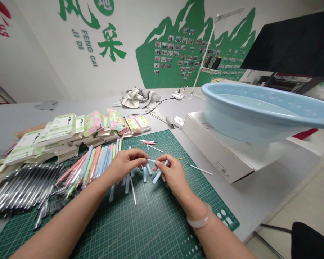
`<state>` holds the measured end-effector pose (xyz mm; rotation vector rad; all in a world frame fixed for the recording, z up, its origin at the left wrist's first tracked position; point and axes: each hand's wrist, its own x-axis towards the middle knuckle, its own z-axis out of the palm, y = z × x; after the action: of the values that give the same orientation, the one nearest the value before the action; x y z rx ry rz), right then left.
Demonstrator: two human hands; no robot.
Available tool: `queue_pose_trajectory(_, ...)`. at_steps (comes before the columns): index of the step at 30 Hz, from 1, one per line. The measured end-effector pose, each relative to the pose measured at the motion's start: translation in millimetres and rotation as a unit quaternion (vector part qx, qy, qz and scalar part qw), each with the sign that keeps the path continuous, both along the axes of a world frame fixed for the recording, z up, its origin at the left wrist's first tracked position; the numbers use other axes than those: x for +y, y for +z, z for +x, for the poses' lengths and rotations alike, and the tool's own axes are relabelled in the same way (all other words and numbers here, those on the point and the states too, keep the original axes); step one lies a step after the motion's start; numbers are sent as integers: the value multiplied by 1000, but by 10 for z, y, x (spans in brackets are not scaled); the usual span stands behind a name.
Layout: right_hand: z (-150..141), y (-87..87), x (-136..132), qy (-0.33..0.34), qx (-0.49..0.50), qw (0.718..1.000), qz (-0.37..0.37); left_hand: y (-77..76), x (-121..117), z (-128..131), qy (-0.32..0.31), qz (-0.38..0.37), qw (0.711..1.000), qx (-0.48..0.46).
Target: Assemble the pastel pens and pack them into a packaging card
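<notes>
Over the green cutting mat [162,223], my two hands are close together. My right hand [174,172] is closed on a light blue pen barrel [157,177], which slants down to the left. My left hand [126,162] pinches a thin, pale rod [151,160], perhaps a pen refill, that spans the small gap to my right fingertips. I cannot tell whether the rod enters a blue part. Below my fingers lie short blue pen pieces [144,174] and a white refill [133,190].
Left on the mat are coloured pens [93,165] and many clear, black-tipped pens [24,187]. Small boxes [59,129] are piled behind them. A blue basin [232,115] rests on a white box [218,151] at right. Loose refills [201,169] lie near the mat's edge.
</notes>
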<state>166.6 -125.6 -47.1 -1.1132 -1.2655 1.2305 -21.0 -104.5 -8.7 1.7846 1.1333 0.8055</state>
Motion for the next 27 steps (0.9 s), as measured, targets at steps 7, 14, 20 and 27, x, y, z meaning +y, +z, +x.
queue_pose_trajectory(7, -11, -5, 13, 14, 36, 999, -34, -37, 10, -5, 1, -16, 1000, -7)
queue_pose_trajectory(14, -26, 70, -54, -37, -87, 993, 70, -17, -62, 51, 24, 77, 995, 59)
queue_pose_trajectory(20, -53, 78, -74, 10, 7, 1000, 27, -99, -126, 164, 38, 15, 993, -109)
queue_pose_trajectory(27, -82, 54, -66, 20, 102, 995, 3, -178, -165, 262, 90, -6, 986, -140)
